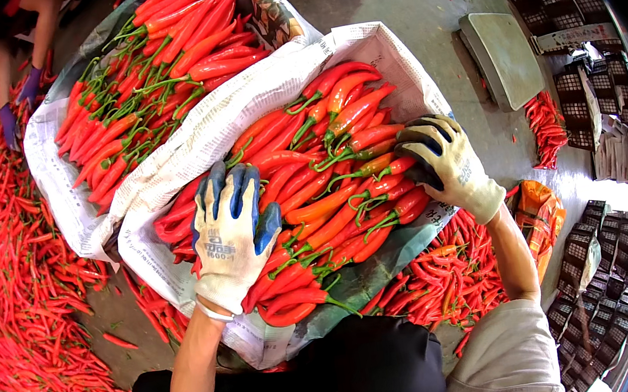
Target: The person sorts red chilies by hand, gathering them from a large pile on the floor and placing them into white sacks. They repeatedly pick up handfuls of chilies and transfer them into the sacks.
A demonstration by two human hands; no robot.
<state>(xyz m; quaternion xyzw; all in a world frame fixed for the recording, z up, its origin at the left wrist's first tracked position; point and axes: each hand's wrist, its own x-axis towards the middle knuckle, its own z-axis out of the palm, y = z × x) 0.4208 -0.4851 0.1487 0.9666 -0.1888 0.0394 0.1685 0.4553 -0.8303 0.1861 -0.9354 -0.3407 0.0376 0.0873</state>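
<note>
Red chili peppers (pixel 320 195) with green stems fill a crate lined with printed paper (pixel 354 44) in front of me. My left hand (pixel 229 224), in a white knit glove with blue coated fingers, lies flat on the peppers at the left side, fingers slightly spread. At the right edge, my right hand (pixel 445 159), in a matching glove, curves its fingers over the pepper tips and the paper rim; whether it grips any is hidden. A second paper-lined crate (pixel 43 147) of chili peppers (pixel 158 80) stands against the first, at the upper left.
A huge heap of chili peppers (pixel 14 291) covers the left floor, where another person's purple-gloved hands (pixel 30 87) reach in. A smaller pile (pixel 453 279) lies near my right arm. Right are a flat grey-topped platform (pixel 508 54), an orange bag (pixel 540 215) and stacked dark plastic crates (pixel 595 279).
</note>
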